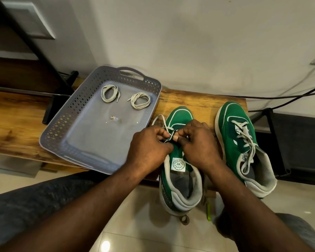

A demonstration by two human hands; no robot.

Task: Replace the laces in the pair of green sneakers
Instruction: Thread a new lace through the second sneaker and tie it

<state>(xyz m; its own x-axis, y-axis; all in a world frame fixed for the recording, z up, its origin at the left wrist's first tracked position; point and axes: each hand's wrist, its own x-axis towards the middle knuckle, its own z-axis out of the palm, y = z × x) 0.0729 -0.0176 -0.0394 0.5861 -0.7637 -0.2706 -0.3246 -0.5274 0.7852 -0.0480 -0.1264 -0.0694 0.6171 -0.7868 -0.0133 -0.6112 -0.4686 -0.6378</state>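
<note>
I see a grey basket (62, 122) on the table (16, 124), holding two coiled laces, one (104, 95) toward its far-left corner and one (147, 100) to the right, plus a small scrap (115, 118) near the middle. Just right of the basket stands the near sneaker (180, 115), heel overhanging the table edge. My left hand (149, 144) and right hand (198, 142) meet over its eyelets, each grip pinching its lace (157, 118), which loops out toward the basket. The other sneaker (233, 117), fully laced, stands apart to the right.
</note>
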